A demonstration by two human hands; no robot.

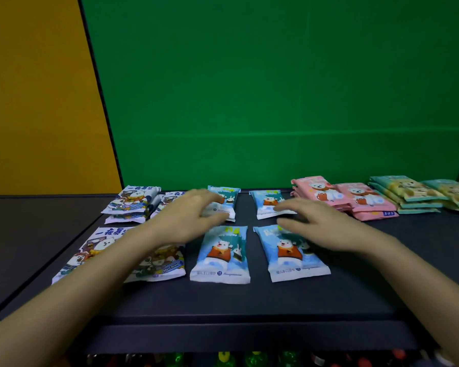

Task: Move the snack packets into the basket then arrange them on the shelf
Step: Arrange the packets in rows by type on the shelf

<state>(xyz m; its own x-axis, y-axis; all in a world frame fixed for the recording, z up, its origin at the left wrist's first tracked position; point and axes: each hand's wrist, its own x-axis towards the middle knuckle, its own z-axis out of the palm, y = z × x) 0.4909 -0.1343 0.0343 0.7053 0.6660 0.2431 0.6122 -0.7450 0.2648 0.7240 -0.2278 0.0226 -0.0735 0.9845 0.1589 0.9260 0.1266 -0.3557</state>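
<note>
Now | left hand (186, 218) grips back-row blue packet (227, 198) | right hand (321, 226), fingers straight, over its twin (266, 205) nearer pink stack (355, 201) | we judge both long axes pointing away.

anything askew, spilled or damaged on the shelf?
Nothing stands out. Packets lie flat in colour groups on the shelf, with no tears or spills visible. The back white stack is a bit offset, its lower packet peeking out in front. The left hand and right hand blur over the back blue packets, so those are hard to judge.

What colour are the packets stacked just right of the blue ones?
Pink packets, seen best in the head view.
</note>
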